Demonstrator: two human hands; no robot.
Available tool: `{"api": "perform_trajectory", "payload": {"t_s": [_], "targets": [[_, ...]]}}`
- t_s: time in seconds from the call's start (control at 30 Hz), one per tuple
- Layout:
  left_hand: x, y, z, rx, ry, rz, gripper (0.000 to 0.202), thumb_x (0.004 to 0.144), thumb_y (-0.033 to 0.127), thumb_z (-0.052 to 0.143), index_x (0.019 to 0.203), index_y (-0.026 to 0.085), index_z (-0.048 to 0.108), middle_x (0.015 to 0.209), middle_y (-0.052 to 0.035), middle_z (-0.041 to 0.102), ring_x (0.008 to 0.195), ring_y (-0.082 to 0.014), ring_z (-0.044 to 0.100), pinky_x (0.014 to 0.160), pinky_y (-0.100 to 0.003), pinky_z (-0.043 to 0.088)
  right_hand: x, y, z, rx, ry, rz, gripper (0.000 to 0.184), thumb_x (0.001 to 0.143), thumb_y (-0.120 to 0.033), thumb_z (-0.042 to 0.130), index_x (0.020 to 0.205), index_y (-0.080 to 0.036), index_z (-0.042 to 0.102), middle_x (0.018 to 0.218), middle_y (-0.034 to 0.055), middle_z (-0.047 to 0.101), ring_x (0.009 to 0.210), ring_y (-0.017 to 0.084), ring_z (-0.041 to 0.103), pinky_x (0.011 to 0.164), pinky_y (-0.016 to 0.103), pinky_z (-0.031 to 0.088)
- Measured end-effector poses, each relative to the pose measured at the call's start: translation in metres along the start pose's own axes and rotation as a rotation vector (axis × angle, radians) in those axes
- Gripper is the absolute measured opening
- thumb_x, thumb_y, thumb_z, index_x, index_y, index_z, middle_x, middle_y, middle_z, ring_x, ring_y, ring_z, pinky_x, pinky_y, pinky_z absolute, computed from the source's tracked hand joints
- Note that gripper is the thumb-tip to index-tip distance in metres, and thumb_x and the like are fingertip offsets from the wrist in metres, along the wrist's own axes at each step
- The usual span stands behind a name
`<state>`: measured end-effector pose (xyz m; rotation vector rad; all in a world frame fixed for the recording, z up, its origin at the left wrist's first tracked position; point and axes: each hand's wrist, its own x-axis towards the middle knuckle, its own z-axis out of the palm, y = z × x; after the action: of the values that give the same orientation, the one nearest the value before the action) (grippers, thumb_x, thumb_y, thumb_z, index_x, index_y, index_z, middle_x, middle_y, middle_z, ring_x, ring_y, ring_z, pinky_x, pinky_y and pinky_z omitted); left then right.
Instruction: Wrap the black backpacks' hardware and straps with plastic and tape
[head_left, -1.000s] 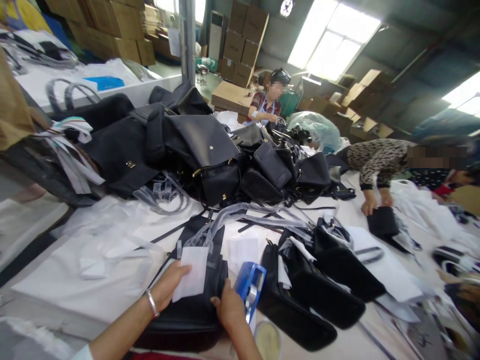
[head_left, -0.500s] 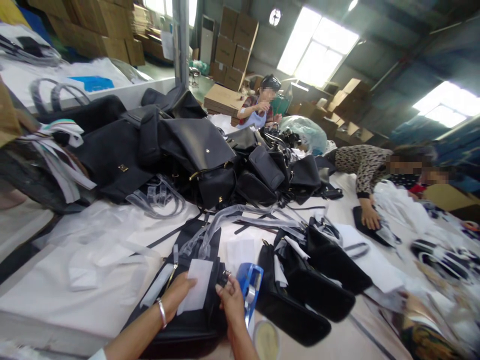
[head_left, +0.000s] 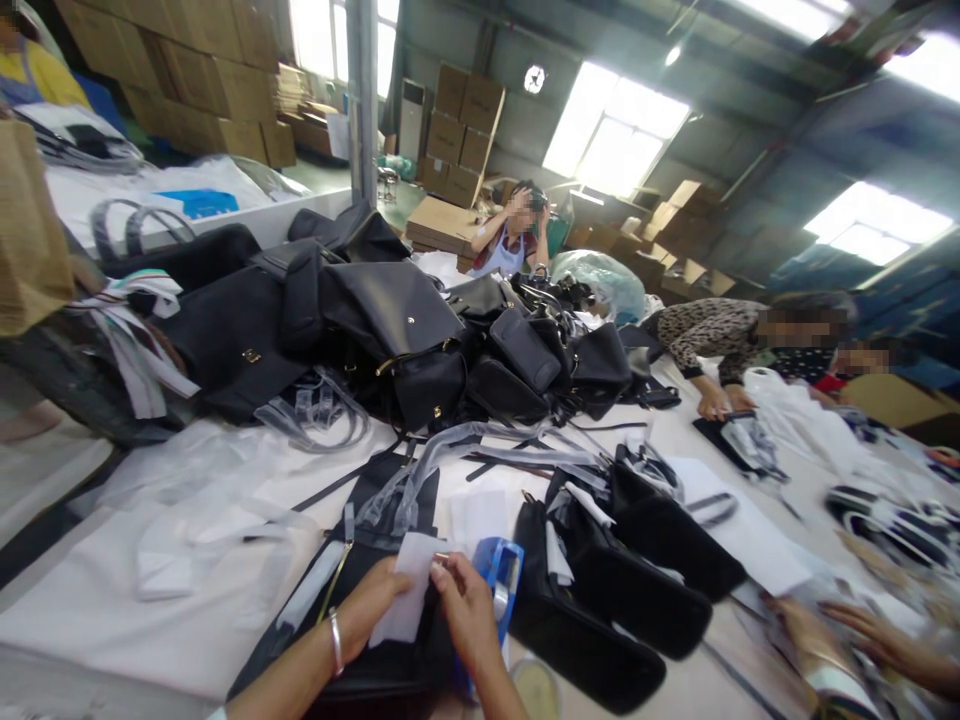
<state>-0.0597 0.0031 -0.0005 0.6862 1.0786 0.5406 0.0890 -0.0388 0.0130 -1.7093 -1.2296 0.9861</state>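
A black bag (head_left: 292,655) with a gold zipper lies in front of me, partly under my arms. My left hand (head_left: 375,603), with a silver bracelet on the wrist, pinches a small sheet of white paper (head_left: 405,612) over the bag. Close beside it, my right hand (head_left: 469,608) is closed on a small shiny metal fitting (head_left: 441,560) at the paper's upper right edge; the fingertips hide most of it. Just right of that hand stands a blue tape dispenser (head_left: 506,565), partly covered by the hand. Plastic-wrapped handles (head_left: 409,500) extend from the bag's top.
Several black bags (head_left: 397,310) are heaped across the table. More black bags (head_left: 585,610) lie to my right, near a round tape roll (head_left: 536,688). Thin white sheets (head_left: 187,580) cover the left side. A co-worker's hands (head_left: 825,640) are at the lower right; other people work farther back.
The paper has tilted and moved right, against the fitting in my right hand. My two hands are closer together. A co-worker's second hand now shows at lower right.
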Motion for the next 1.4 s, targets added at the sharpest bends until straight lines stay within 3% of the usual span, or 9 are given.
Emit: {"api": "perform_trajectory", "payload": {"t_s": [0.13,0.3,0.47,0.53,0.67,0.77,1.0,1.17,1.4], "targets": [[-0.001,0.002,0.001,-0.009,-0.075,0.021,0.026,0.066,0.017,0.059,0.09,0.013,0.069,0.067,-0.0018,0.067,0.063,-0.0194,0.059,0.06,-0.027,0.042,0.002,-0.01,-0.01,0.005,-0.032,-0.04,0.026,0.089,-0.04,0.048,0.077,-0.021,0.062,0.069,-0.0007,0.06,0.066,0.018,0.055,0.059,0.025,0.04],[0.001,0.007,0.008,0.002,-0.157,0.058,0.033,0.069,0.018,0.059,0.1,0.013,0.068,0.077,-0.0033,0.071,0.071,-0.0205,0.062,0.066,-0.028,0.044,0.003,-0.01,-0.019,-0.136,0.014,-0.085,0.017,0.088,-0.033,0.051,0.083,-0.022,0.063,0.074,-0.0005,0.064,0.072,0.018,0.059,0.067,0.026,0.042],[-0.001,0.008,0.015,-0.039,-0.263,0.104,0.038,0.07,0.015,0.059,0.107,0.016,0.068,0.095,-0.0046,0.073,0.085,-0.0221,0.064,0.081,-0.031,0.046,0.005,-0.004,-0.025,-0.239,0.116,-0.201,0.015,0.085,-0.032,0.055,0.083,-0.023,0.067,0.112,0.0064,0.062,0.11,0.023,0.053,0.094,0.032,0.038],[-0.002,0.007,0.017,-0.072,-0.312,0.093,0.039,0.071,0.016,0.061,0.11,0.015,0.067,0.096,-0.0061,0.073,0.087,-0.0238,0.065,0.084,-0.034,0.046,0.007,-0.002,-0.026,-0.168,0.096,-0.174,0.016,0.084,-0.032,0.055,0.084,-0.022,0.067,0.111,0.0066,0.062,0.107,0.023,0.054,0.091,0.03,0.04],[-0.003,0.008,0.02,-0.098,-0.366,0.116,0.04,0.076,0.03,0.067,0.113,0.015,0.066,0.099,-0.0091,0.072,0.093,-0.0258,0.064,0.092,-0.038,0.045,0.01,0.001,-0.026,-0.03,0.05,-0.082,0.018,0.083,-0.033,0.054,0.086,-0.021,0.066,0.083,0.0014,0.067,0.076,0.018,0.059,0.067,0.024,0.043],[-0.003,0.011,0.023,-0.067,-0.393,0.143,0.046,0.075,0.039,0.07,0.114,0.016,0.066,0.104,-0.0094,0.071,0.099,-0.026,0.063,0.094,-0.036,0.044,0.01,0.002,-0.025,-0.009,0.061,-0.039,0.017,0.082,-0.034,0.056,0.085,-0.021,0.066,0.08,-0.0009,0.067,0.068,0.016,0.057,0.063,0.024,0.041],[0.0,0.012,0.026,0.048,-0.369,0.135,0.047,0.073,0.043,0.072,0.112,0.017,0.067,0.102,-0.007,0.071,0.095,-0.0242,0.061,0.089,-0.032,0.045,0.011,0.005,-0.025,0.044,0.094,0.008,0.017,0.079,-0.035,0.059,0.084,-0.021,0.066,0.079,0.0,0.068,0.072,0.018,0.061,0.066,0.025,0.044],[0.003,0.009,0.026,0.085,-0.37,0.151,0.046,0.075,0.044,0.069,0.112,0.016,0.067,0.098,-0.006,0.071,0.092,-0.0236,0.061,0.087,-0.03,0.044,0.011,0.008,-0.023,0.075,0.147,0.059,0.027,0.078,-0.033,0.06,0.101,-0.019,0.063,0.083,0.0022,0.068,0.078,0.02,0.064,0.072,0.027,0.047],[0.005,-0.009,0.031,0.113,-0.208,0.151,0.052,0.07,0.055,0.07,0.101,0.014,0.071,0.092,-0.0071,0.071,0.095,-0.0264,0.06,0.085,-0.031,0.045,0.009,0.016,-0.022,0.037,0.13,0.044,0.022,0.082,-0.038,0.055,0.087,-0.021,0.067,0.083,0.0023,0.071,0.078,0.02,0.064,0.074,0.029,0.047]]}}
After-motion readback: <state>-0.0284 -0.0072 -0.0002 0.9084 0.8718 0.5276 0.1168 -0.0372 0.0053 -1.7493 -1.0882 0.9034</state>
